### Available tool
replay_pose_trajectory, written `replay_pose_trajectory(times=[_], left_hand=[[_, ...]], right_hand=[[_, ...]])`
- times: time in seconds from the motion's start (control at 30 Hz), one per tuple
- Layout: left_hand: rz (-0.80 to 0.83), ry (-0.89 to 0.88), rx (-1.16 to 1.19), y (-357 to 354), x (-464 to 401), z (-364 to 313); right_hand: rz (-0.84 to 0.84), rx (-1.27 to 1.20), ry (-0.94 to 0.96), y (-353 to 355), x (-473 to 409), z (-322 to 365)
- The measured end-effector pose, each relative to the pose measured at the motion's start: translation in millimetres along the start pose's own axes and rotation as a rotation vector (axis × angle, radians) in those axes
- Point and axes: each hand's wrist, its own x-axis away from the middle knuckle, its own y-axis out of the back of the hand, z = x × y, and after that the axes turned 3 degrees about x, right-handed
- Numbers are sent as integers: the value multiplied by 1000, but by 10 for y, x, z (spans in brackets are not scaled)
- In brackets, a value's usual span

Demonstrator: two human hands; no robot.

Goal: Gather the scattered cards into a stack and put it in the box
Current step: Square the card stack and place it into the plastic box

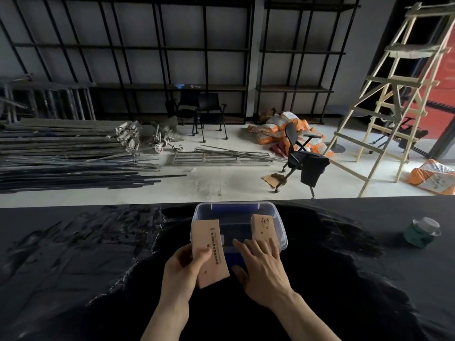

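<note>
A clear plastic box (282, 232) with blue handles stands on the black table, straight ahead near the far edge. My left hand (183, 267) grips a stack of tan printed cards (209, 249), held tilted at the box's left front corner. A second stack of tan cards (263, 226) stands inside the box against its right wall. My right hand (262, 269) rests over the box's near rim with fingers spread, its fingertips by the bottom of that inner stack. Whether they touch the cards I cannot tell.
The table (98, 267) is draped in wrinkled black sheeting. A green jar with a clear lid (421, 233) sits at the right. Beyond the far edge lie metal poles (61, 153), a black office chair (301, 156) and a wooden ladder (394, 94).
</note>
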Motion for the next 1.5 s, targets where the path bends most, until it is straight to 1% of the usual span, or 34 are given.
replay_pose_trajectory(times=[0.13, 0.3, 0.33, 0.37, 0.43, 0.5, 0.53, 0.57, 0.6, 0.63, 0.7, 0.77, 0.87, 0.97, 1.13, 1.33, 1.37, 1.47, 1.5], left_hand=[[-8, -17, -28, -25, 22, 9], [-3, -43, -66, -120, 13, -29], [5, -48, -81, -147, 3, -34], [11, -50, -97, -176, -9, -36], [17, -36, -120, -247, -27, -42], [18, 3, -136, -324, -46, -45], [14, 18, -151, -362, -58, -41], [7, 25, -172, -396, -71, -34], [1, 27, -191, -430, -89, -25], [-5, 34, -210, -466, -114, -13], [-5, 61, -271, -536, -174, 24], [-1, 87, -340, -599, -244, 76], [1, 120, -447, -658, -354, 160], [21, 164, -527, -667, -464, 231], [23, 251, -630, -683, -533, 272], [100, 298, -773, -772, -614, 322], [117, 296, -814, -801, -603, 322], [116, 224, -1074, -841, -611, 289], [120, 203, -1129, -834, -621, 284]], right_hand=[[-6, 49, 18, -5, 141, 42], [34, 33, 51, -76, 513, 169], [19, 41, 75, -93, 594, 185], [-25, 39, 109, -102, 667, 181], [-204, -66, 132, -60, 750, 119], [-449, -195, 22, 58, 727, -78], [-541, -217, -70, 125, 690, -222], [-581, -204, -166, 175, 647, -380], [-560, -158, -249, 203, 603, -545], [-486, -103, -317, 190, 567, -709], [-268, -4, -423, 46, 526, -1003], [-89, 42, -492, -170, 525, -1202], [49, 108, -522, -466, 572, -1328], [84, 117, -542, -581, 600, -1354], [57, 133, -535, -573, 612, -1332], [51, 141, -531, -581, 598, -1327], [54, 140, -532, -583, 593, -1325], [52, 117, -531, -632, 540, -1310], [50, 118, -527, -640, 540, -1307]])
